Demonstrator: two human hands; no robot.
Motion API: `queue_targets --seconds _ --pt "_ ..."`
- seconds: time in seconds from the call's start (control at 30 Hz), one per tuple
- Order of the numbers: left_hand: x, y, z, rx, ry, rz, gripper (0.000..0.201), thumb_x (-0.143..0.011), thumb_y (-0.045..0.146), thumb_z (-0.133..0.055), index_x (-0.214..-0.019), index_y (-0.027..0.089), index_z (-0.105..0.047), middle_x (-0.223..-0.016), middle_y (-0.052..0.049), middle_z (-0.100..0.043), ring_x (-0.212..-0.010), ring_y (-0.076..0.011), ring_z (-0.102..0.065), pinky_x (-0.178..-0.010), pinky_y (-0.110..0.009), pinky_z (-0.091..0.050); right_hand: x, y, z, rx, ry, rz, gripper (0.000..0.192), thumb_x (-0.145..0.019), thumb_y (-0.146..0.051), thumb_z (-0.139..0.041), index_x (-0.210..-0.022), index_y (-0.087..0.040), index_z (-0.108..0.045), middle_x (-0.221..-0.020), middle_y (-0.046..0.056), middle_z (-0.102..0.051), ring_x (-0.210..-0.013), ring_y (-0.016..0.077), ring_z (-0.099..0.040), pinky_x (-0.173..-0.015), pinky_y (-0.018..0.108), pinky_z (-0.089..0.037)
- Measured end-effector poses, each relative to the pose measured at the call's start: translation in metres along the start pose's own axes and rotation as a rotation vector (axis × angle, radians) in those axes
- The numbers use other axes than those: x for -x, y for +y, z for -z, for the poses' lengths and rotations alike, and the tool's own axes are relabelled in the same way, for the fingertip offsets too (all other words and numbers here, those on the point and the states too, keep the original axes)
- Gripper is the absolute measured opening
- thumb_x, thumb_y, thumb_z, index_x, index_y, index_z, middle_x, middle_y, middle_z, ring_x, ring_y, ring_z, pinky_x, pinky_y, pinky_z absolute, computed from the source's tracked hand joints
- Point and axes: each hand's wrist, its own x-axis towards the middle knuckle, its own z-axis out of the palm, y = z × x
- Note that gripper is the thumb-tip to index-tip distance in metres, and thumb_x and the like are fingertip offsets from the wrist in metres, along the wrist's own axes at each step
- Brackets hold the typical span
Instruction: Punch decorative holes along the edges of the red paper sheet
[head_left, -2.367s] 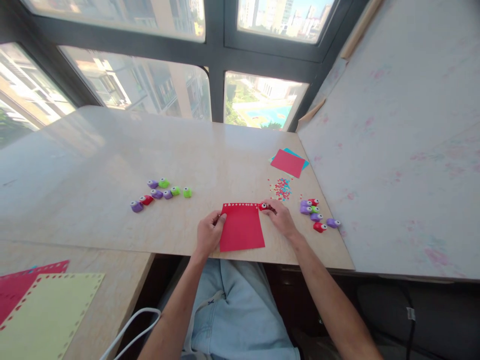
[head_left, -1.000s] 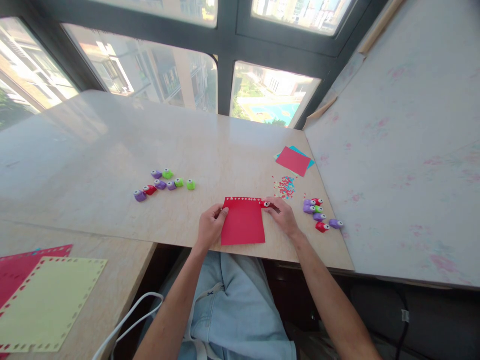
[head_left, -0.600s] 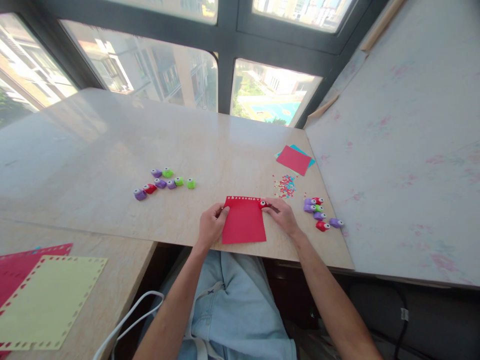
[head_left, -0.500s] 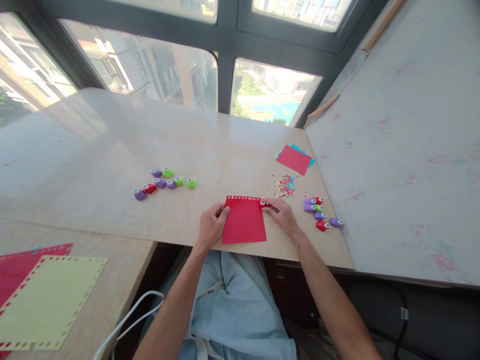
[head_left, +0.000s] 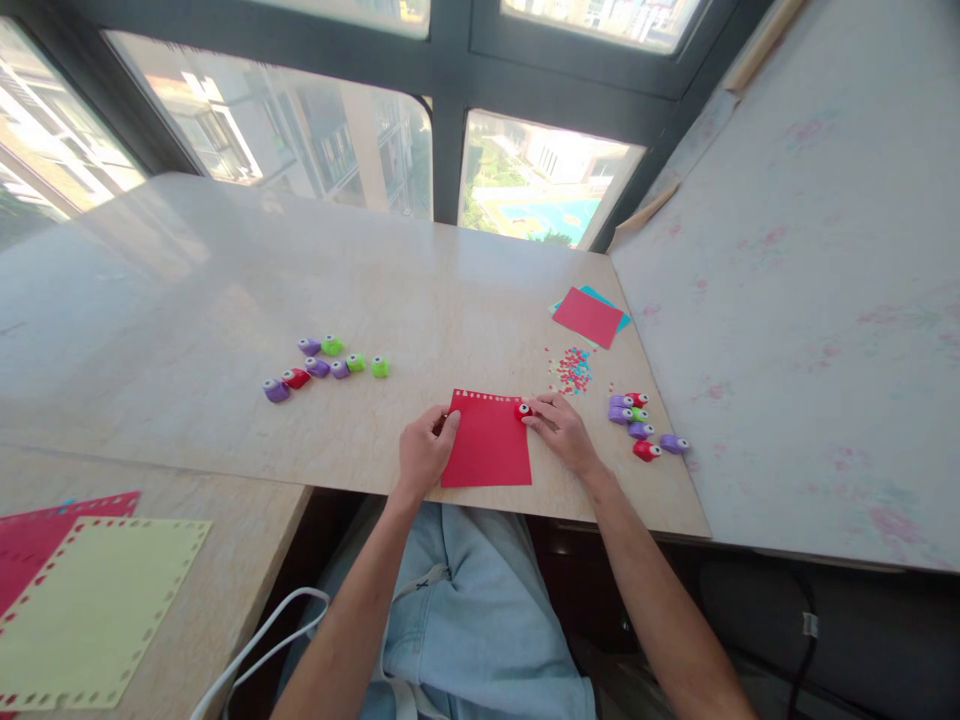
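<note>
Head view: red sheet (head_left: 486, 445) lies flat at the near edge of the table (head_left: 225, 300), directly in front of the person. Its far edge carries a row of small punched holes. A red punch (head_left: 523, 410) sits on the sheet's far right corner.

Right hand (head_left: 564, 435): fingertips pinch the red punch at that corner; palm rests on the table just right of the sheet. Left hand (head_left: 421, 452): fingers curled, thumb and fingertips pressed on the sheet's left edge near its far corner, pinning it to the table.

Right of the right hand, a cluster of punches (head_left: 637, 425), purple, red and green, lies near the table's right edge, apart from the hand. Beyond that, a scatter of confetti (head_left: 570, 368) in red and blue. Further back, a second red sheet (head_left: 586, 317) lies on top of a blue sheet (head_left: 609, 305), of which only the far edge shows.

Left of the work, well apart from the left hand, a second group of punches (head_left: 322, 362) lies in a loose line: purple, red, green.

On a lower surface at the near left: a yellow sheet (head_left: 90, 610) with punched borders, overlapping another red punched sheet (head_left: 45, 520). A white cable (head_left: 255, 650) loops beside the person's left forearm, over light denim (head_left: 480, 620).
</note>
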Motion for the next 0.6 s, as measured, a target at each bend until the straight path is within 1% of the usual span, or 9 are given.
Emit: queue_targets --seconds 0.1,0.27,0.47,0.6 --pt "0.0007 -0.0008 0.0 0.023 0.002 -0.006 0.03 -0.09 0.041 -0.049 -0.087 0.018 -0.067 -0.075 -0.001 -0.067 -0.067 -0.0138 -0.059 -0.06 -0.022 -0.038 0.0029 -0.0012 0.0001 -0.008 0.0 0.002 0.028 -0.093 -0.039 -0.056 -0.113 -0.025 -0.069 -0.102 0.008 -0.064 -0.096 0.023 -0.061 -0.087 0.04 -0.051" --pt "0.0016 -0.0018 -0.0007 0.046 -0.005 0.002 0.031 -0.089 0.043 -0.051 -0.081 0.017 -0.066 -0.07 0.0 -0.065 -0.065 -0.0132 -0.058 -0.059 -0.022 -0.038 0.008 -0.0025 -0.0005 0.0 0.04 0.001 0.026 -0.093 -0.038 -0.057 -0.111 -0.025 -0.069 -0.103 0.009 -0.067 -0.097 0.0234 -0.062 -0.089 0.041 -0.051" --pt "0.0018 -0.0018 -0.0002 0.091 -0.008 0.006 0.032 -0.089 0.044 -0.051 -0.08 0.017 -0.064 -0.072 -0.001 -0.065 -0.065 -0.0133 -0.057 -0.058 -0.022 -0.039 0.0092 -0.0046 0.0006 0.015 0.059 0.006 0.025 -0.092 -0.037 -0.059 -0.111 -0.025 -0.069 -0.107 0.008 -0.069 -0.102 0.0239 -0.062 -0.092 0.043 -0.05" --pt "0.0023 -0.0021 0.0 0.134 0.001 0.029 0.031 -0.089 0.043 -0.052 -0.082 0.017 -0.065 -0.071 -0.001 -0.065 -0.065 -0.0135 -0.057 -0.058 -0.022 -0.04 0.0081 -0.0067 0.0018 0.016 0.049 0.013 0.023 -0.092 -0.034 -0.06 -0.11 -0.026 -0.069 -0.107 0.008 -0.07 -0.1 0.0232 -0.063 -0.091 0.042 -0.05"
